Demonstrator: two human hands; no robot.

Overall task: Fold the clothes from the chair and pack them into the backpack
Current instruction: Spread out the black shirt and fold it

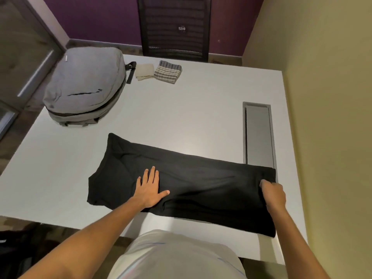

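From my seat I read the scene left to right. The grey backpack (84,85) lies flat on the far left of the white bench (201,121), its zip looking closed from here. Just beside it sit two small folded pieces, a cream cloth (144,72) and a striped cloth (168,71), touching each other. Nearer me the black garment (181,184) is stretched across the bench as a long band, already folded lengthwise by the look of it, one corner hanging just over the near edge. My left hand (150,190) lies flat on it with fingers straight and spread, pressing the left part down and gripping nothing. My right hand (273,195) has its fingers curled around the right end of the garment, which overlaps the recessed grey hatch (258,135) in the bench.

I judge the fabric light, soft and limp: it will sag and slide unless pinned, and it will crease wherever I let it bunch. The sound hold is at the end hem, both layers pinched together, with the flat hand as anchor at the fold line
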